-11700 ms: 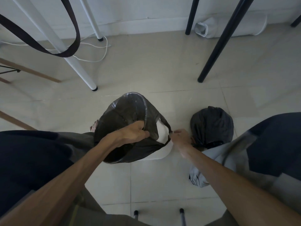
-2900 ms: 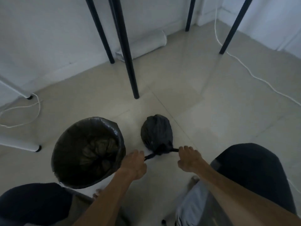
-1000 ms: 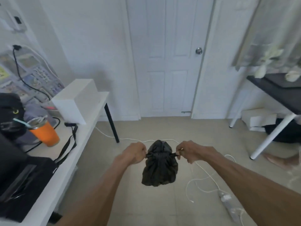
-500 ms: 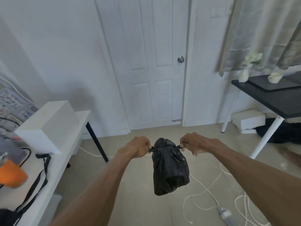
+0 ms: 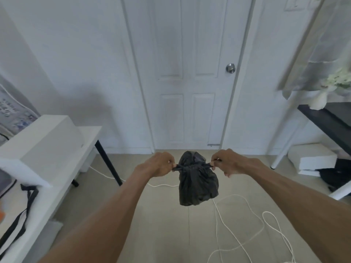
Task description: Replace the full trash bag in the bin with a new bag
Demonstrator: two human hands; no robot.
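Hanging in mid-air between both hands, the bag [image 5: 196, 182] was black, knotted at the neck and bulging below, clear of the floor [image 5: 171, 234]. Two short tie ends stuck out sideways from the knot. Left hand [image 5: 156, 167] pinched the left end between thumb and curled fingers; right hand [image 5: 226, 162] pinched the right end the same way, its lower fingers loosely curled and off the plastic. Both arms reached straight forward, hands level, bag between them.

Behind the bag stood a white panelled door [image 5: 190, 82], shut, with a round metal knob [image 5: 230, 68] at its right edge. White cord [image 5: 247, 224] lay looped over the floor under and right of the bag.

Left side: white desk [image 5: 72, 168] with a dark leg; a white box [image 5: 43, 147] sat near its far edge, a black strap [image 5: 24, 215] trailing off the near part. Right side: dark desk [image 5: 326, 120] on white legs, a blurred white vase [image 5: 321, 99] at its far corner, curtain [image 5: 319, 44] above. White boxes [image 5: 313, 160] lay on the floor beneath.
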